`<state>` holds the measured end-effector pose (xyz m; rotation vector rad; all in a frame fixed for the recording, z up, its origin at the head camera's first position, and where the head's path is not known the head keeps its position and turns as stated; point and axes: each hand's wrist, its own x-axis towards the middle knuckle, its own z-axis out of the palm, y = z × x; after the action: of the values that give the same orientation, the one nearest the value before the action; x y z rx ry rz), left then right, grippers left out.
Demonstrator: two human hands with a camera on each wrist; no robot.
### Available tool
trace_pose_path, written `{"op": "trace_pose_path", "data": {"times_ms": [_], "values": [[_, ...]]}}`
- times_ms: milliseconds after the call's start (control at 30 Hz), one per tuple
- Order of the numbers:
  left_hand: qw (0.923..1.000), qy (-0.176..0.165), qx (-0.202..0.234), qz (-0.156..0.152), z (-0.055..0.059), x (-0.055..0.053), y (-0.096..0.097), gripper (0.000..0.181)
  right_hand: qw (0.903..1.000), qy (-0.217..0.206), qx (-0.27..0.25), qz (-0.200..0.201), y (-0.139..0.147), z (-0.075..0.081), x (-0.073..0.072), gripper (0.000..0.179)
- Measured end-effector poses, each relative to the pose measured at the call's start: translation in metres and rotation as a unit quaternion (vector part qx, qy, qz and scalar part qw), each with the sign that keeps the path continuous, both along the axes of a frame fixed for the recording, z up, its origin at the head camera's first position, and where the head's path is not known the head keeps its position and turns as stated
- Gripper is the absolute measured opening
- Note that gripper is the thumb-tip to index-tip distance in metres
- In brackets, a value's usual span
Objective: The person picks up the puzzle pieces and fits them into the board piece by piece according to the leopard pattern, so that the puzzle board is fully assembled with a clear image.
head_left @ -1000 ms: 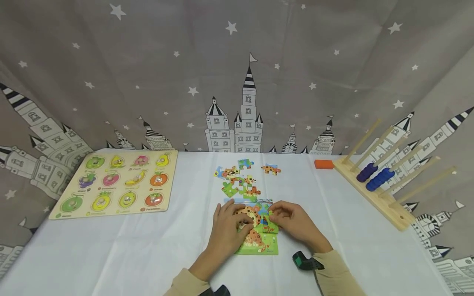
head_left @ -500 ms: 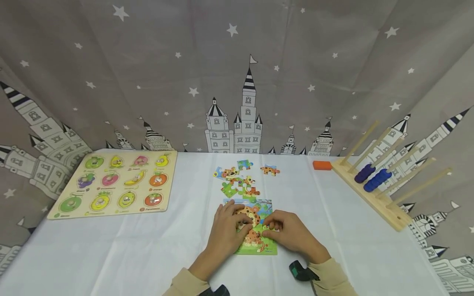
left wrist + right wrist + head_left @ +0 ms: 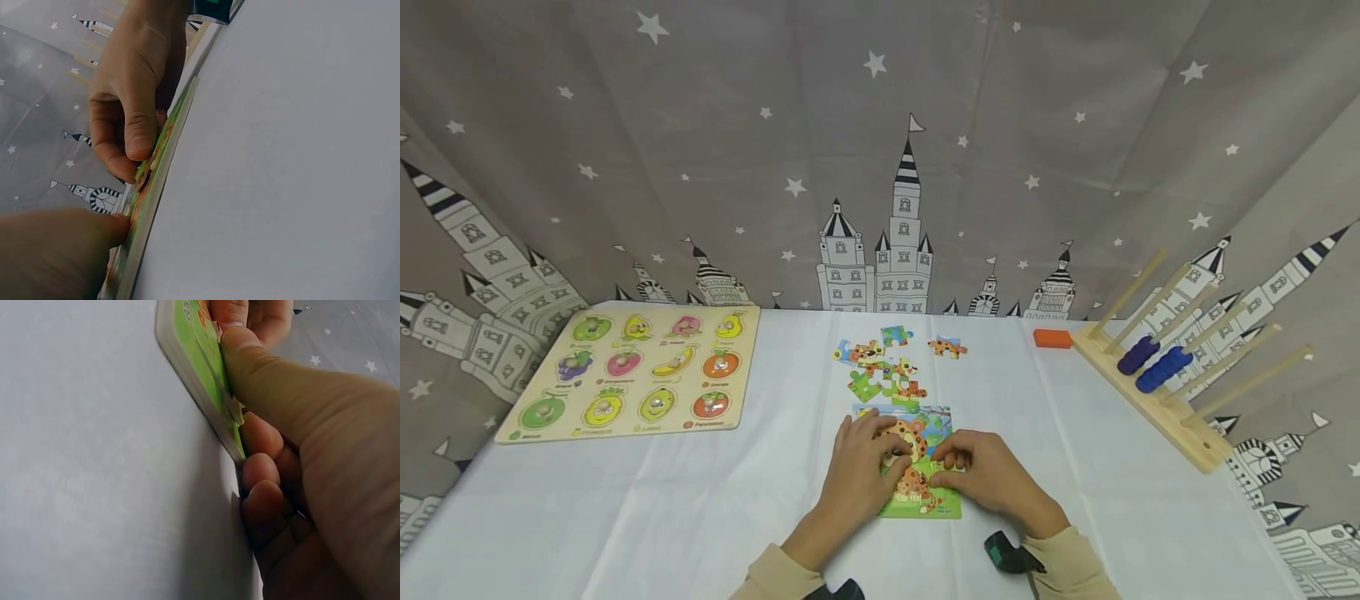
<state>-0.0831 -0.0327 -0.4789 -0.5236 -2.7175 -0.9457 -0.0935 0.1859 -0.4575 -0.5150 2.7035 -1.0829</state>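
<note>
In front of the person lies a square jigsaw board (image 3: 946, 505) with a spotted leopard on green grass under a blue sky. My left hand (image 3: 857, 462) rests over its left half, thumb and forefinger bent towards each other on the leopard and touching the picture. From the right, my right hand (image 3: 992, 475) pinches a green-edged puzzle piece (image 3: 236, 411) between thumb and fingertips, low over the right side of the board. The right wrist view shows this piece's edge lifted slightly above the board. The fingers cover most of it.
Several loose jigsaw pieces (image 3: 865, 384) lie in a cluster just beyond the board, with a single leopard-spotted piece (image 3: 948, 347) apart. A wooden fruit puzzle (image 3: 685, 421) is at left. At right stand a pegged wooden rack (image 3: 1206, 446) with blue and purple beads and an orange block (image 3: 1052, 338).
My right hand has come down and slightly towards the person with its piece, from above the board's right part to close against the picture. The left hand has stayed in place.
</note>
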Motion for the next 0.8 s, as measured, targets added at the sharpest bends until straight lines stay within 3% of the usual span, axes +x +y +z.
{"op": "trace_pose_path", "data": {"times_ms": [500,800], "values": [[0.9996,0.007,-0.013,-0.025,-0.001,0.0014,-0.0034,0.016,0.9997,0.009,0.017,0.012,-0.0019,0.0025,0.0001,0.019],[0.9999,0.007,-0.004,-0.008,-0.0007,0.0021,0.0034,0.016,0.9993,0.009,0.026,0.027,0.0004,0.0059,0.0001,0.02]]}}
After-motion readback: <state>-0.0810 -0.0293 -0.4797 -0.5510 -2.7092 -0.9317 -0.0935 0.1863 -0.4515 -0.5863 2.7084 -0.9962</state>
